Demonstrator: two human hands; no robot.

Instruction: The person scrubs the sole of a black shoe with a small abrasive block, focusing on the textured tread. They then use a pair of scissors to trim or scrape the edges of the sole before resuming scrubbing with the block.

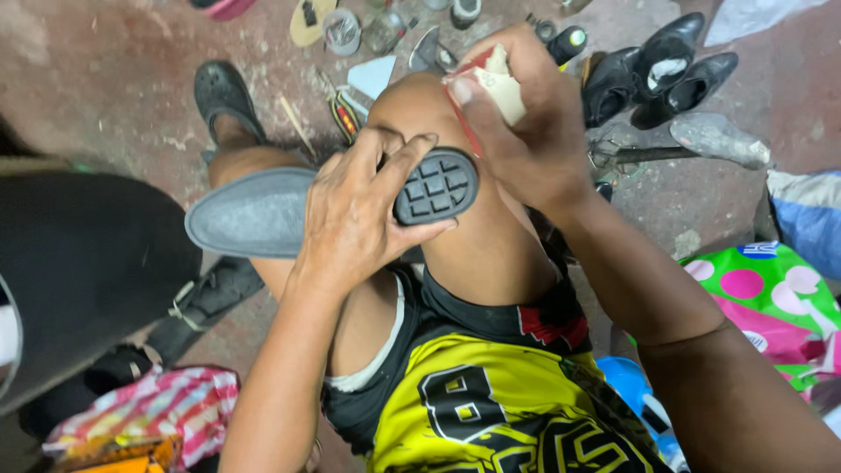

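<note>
Two hands are engaged: the shoe sole (289, 208) is clamped against the knee (420, 105) by the left hand (355, 215), a small carton (491, 83) is gripped by the right hand (526, 131), so slippage is risked if grip loosens.

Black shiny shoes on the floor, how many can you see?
3. One black shoe lies nearest the right hand, one beside it at the top, and one just below that. More may be hidden behind the hand.
</note>
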